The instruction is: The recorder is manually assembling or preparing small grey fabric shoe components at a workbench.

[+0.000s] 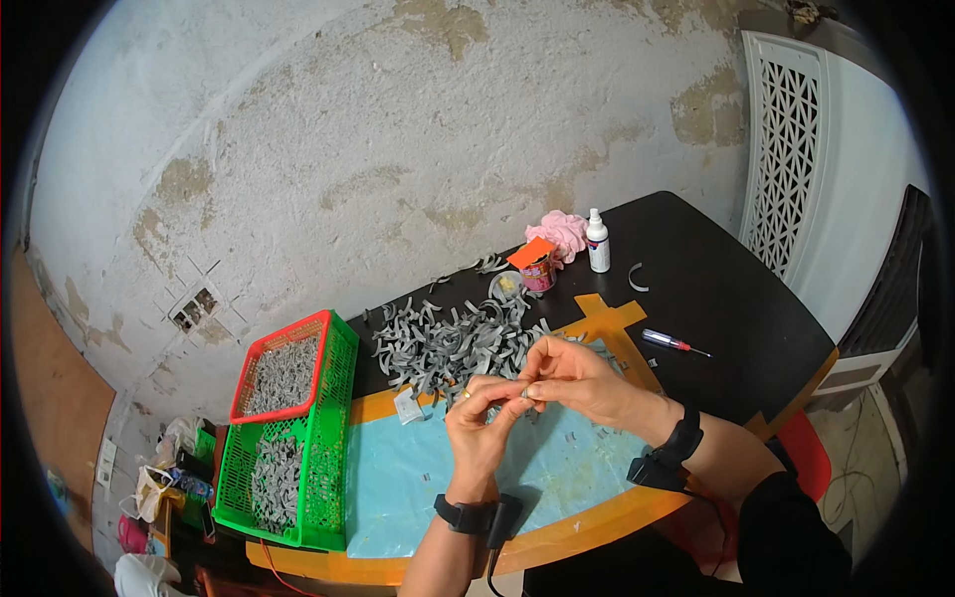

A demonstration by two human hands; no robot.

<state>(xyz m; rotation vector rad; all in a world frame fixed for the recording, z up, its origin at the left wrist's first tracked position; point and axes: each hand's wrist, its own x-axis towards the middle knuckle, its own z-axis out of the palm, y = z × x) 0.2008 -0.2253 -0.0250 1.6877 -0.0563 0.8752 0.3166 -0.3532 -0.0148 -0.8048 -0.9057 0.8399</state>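
My left hand [481, 423] and my right hand [574, 383] meet above the blue sheet [398, 488] on the table. Both are closed, fingertips pinched together around one small greyish piece [525, 393], mostly covered by the fingers, so its kind does not show. Just beyond my hands lies a heap of curved grey strips [448, 343]. A small white packet [408, 406] rests at the sheet's far edge, left of my left hand. Each wrist wears a black band.
At left, a green basket [338, 438] holds small grey pieces, with a red basket [325, 363] on it. Farther back stand a pink can [538, 276], a pink cloth [563, 235] and a white spray bottle [598, 244]. A screwdriver [667, 340] lies right, near one curved strip [634, 277].
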